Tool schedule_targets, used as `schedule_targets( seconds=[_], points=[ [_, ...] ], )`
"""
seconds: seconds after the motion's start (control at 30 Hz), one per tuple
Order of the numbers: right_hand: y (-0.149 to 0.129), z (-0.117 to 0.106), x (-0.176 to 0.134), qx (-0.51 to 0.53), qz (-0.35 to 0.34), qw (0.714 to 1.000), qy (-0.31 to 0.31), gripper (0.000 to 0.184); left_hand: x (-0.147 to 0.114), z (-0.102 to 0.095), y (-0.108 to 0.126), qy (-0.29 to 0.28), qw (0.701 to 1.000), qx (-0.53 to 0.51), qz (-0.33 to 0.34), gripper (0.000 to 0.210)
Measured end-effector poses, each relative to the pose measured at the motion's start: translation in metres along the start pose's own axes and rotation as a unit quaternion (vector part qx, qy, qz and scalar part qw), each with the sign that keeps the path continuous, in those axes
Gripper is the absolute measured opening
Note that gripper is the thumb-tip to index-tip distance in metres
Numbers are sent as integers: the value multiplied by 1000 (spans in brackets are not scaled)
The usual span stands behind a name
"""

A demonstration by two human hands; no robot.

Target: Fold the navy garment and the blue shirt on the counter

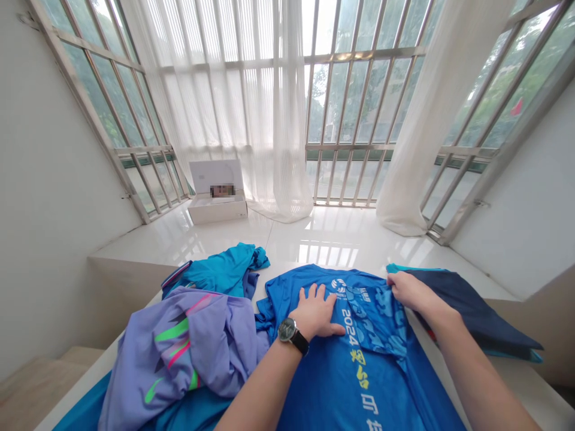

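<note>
A blue printed T-shirt [323, 383] lies spread in front of me, with "2024" and white and yellow characters down it. My left hand [314, 314], below a black-strapped wristwatch [290, 333], rests flat on the shirt near its printed logo, fingers spread. At the shirt's right side, my right hand [411, 292] pinches the patterned blue part by its edge; the fingertips are partly hidden. Left of the shirt is a crumpled lavender garment [215, 335] with green and pink marks. Behind that lies a bunched teal garment [220, 269].
On the right lies a flat stack of dark navy clothing [471, 305] with teal edges. An open white box [218, 211] stands on the glossy white sill [287, 245] at the back left. Sheer white curtains [291, 149] hang before barred windows. White walls flank both sides.
</note>
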State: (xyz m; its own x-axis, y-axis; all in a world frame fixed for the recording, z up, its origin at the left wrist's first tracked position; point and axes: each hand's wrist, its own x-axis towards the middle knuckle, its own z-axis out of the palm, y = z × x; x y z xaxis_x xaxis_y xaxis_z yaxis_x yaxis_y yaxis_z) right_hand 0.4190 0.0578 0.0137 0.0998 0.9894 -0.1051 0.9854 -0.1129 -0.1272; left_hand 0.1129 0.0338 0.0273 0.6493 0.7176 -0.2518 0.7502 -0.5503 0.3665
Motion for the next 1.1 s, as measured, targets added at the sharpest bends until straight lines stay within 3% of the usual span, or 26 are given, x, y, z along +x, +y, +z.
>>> schedule_targets(
  seconds=[0.23,0.47,0.6,0.77,0.83,0.97,1.1],
  points=[
    [3,-15,-9,-26,72,996,34,32,0,-1,-1,4,1000,-5,2,90],
    [-6,-24,-18,-44,82,995,31,36,1,-4,-4,10,1000,-15,6,86],
    [-33,-35,-25,-41,16,998,51,39,-18,-35,-16,58,998,-2,-19,65],
    [-90,-57,-56,10,-119,990,72,32,-73,-69,-50,93,984,49,-147,29],
    [-112,-66,-73,20,-141,986,85,31,-93,-68,-60,80,978,61,-182,31],
    [-147,-77,-98,26,-171,981,86,31,-107,-47,-71,61,973,69,-212,62],
    [-175,-83,-105,28,-198,978,62,30,-101,-27,-78,82,973,63,-204,46]
  ],
)
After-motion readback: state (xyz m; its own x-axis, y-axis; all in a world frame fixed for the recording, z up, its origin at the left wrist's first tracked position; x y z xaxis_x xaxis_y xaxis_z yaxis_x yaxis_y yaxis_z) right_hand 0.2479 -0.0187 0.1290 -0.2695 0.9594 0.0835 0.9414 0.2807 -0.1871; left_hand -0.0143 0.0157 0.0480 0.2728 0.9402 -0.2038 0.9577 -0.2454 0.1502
